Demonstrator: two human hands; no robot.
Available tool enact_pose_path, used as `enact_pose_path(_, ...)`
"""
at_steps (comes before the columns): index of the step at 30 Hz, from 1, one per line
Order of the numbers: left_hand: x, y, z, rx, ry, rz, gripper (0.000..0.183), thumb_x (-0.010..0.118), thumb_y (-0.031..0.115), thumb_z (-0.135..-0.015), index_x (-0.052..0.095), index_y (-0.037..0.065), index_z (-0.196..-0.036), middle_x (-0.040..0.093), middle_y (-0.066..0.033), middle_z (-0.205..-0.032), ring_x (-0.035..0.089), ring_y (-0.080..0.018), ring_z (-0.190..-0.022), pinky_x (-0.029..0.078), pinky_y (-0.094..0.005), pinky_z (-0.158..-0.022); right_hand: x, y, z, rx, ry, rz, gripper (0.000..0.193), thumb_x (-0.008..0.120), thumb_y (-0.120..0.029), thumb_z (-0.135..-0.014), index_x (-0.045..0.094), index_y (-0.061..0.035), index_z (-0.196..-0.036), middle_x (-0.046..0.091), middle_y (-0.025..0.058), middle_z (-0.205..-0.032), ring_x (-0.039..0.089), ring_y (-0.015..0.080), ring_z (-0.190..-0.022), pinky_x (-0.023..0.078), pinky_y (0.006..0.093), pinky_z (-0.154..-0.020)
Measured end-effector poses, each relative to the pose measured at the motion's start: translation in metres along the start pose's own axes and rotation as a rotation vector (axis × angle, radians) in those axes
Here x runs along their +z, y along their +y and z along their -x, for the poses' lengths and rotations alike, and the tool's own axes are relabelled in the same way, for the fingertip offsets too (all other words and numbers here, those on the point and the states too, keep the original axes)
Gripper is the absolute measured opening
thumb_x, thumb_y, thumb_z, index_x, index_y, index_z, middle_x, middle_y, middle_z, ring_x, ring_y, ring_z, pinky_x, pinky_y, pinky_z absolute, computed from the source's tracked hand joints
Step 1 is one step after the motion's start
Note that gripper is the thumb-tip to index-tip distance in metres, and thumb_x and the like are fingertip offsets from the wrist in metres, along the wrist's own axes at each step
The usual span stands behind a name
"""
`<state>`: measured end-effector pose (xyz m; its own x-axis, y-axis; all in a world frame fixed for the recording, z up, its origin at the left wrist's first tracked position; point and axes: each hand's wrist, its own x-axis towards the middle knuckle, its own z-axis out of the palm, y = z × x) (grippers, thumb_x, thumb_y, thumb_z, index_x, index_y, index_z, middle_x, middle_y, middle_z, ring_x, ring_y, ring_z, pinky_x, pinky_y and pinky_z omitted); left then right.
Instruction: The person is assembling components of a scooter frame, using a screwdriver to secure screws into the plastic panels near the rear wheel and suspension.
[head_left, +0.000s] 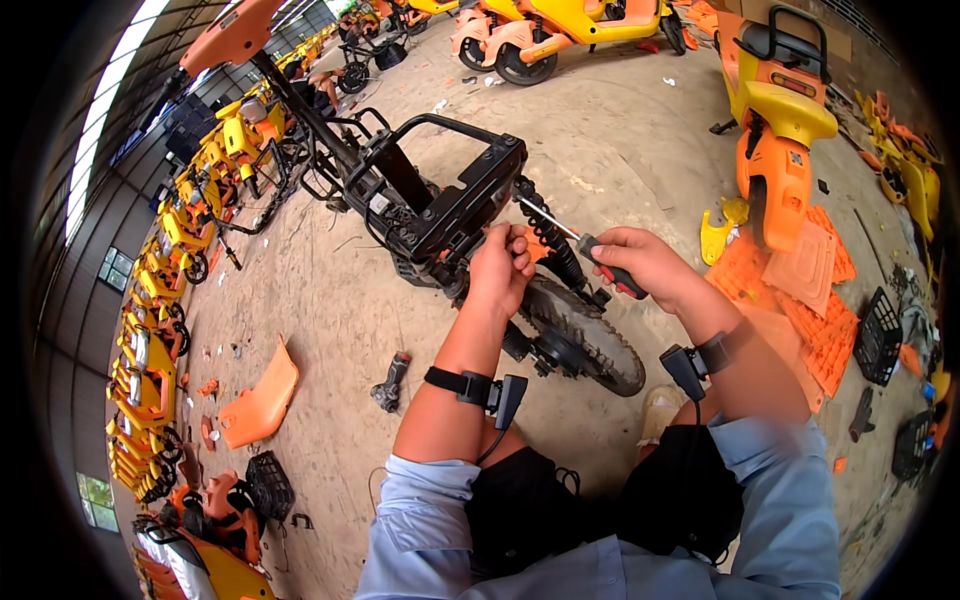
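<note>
Head view: the stripped black scooter frame (455,205) stands ahead of the person, its knobby tyre (600,345) toward the knees. The right hand (640,262) has its fingers wrapped around the red-and-black handle of a screwdriver (612,268), whose shaft slants up-left to the frame's rear corner, near the top of the coil-over shock absorber (552,238). Whether the tip touches anything, I cannot tell. The left hand (503,262) is curled just below that corner; whether its fingers grip anything is hidden. The step in hand looks like working a fastener there; the next move seems to call for seating the tip squarely while the left steadies the part.
</note>
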<state>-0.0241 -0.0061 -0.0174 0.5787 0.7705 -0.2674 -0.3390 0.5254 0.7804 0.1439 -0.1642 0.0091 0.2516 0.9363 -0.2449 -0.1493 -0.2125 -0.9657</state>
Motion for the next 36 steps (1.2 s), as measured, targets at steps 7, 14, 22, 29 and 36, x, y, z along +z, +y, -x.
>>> enact_pose_path(7, -0.009, -0.003, -0.007, 0.024, -0.023, 0.021, 0.014, 0.053, 0.019, -0.096, 0.057, 0.005, -0.098, 0.052, 0.0011, -0.079, 0.046, -0.0101, -0.067, 0.041, -0.026, -0.064, 0.002, 0.003, -0.002, 0.001, 0.007, 0.003, 0.025, 0.064, -0.021, -0.095, 0.063, -0.0009, -0.11, 0.067, 0.005, -0.088, 0.061, 0.0083, -0.071, 0.048, 0.0236, -0.06)
enact_pose_path(14, -0.008, -0.002, -0.007, 0.002, 0.052, 0.092, 0.011, 0.049, 0.011, -0.094, 0.055, 0.002, -0.099, 0.053, -0.0041, -0.085, 0.051, -0.0139, -0.073, 0.045, -0.0283, -0.067, 0.001, 0.006, -0.004, 0.031, 0.013, 0.1, 0.027, 0.065, -0.022, -0.093, 0.064, -0.0008, -0.109, 0.066, 0.0032, -0.085, 0.059, 0.0076, -0.069, 0.045, 0.0231, -0.056)
enact_pose_path(22, -0.009, -0.001, -0.007, -0.008, 0.051, 0.065, 0.017, 0.048, 0.014, -0.097, 0.057, 0.001, -0.101, 0.058, -0.006, -0.091, 0.055, -0.0151, -0.078, 0.048, -0.0291, -0.071, 0.003, 0.006, -0.003, 0.056, -0.006, 0.124, 0.025, 0.064, -0.025, -0.093, 0.064, -0.0034, -0.107, 0.064, 0.0008, -0.082, 0.057, 0.0072, -0.065, 0.041, 0.0242, -0.05)
enact_pose_path(29, -0.007, -0.003, -0.007, 0.0, 0.042, 0.057, 0.026, 0.05, 0.027, -0.101, 0.059, 0.002, -0.099, 0.058, -0.0047, -0.088, 0.055, -0.0153, -0.078, 0.048, -0.0295, -0.071, -0.001, 0.015, -0.008, 0.056, -0.019, 0.165, 0.024, 0.065, -0.026, -0.092, 0.064, -0.0047, -0.103, 0.063, -0.0001, -0.077, 0.053, 0.0071, -0.058, 0.037, 0.0241, -0.047)
enact_pose_path(36, -0.005, -0.004, -0.005, -0.005, 0.019, 0.013, 0.024, 0.053, 0.028, -0.101, 0.058, 0.004, -0.096, 0.057, -0.0034, -0.086, 0.054, -0.0131, -0.077, 0.047, -0.0283, -0.069, 0.004, 0.007, -0.002, 0.07, -0.012, 0.166, 0.021, 0.063, -0.022, -0.094, 0.064, -0.0031, -0.103, 0.064, 0.0011, -0.078, 0.057, 0.0084, -0.063, 0.042, 0.0241, -0.052)
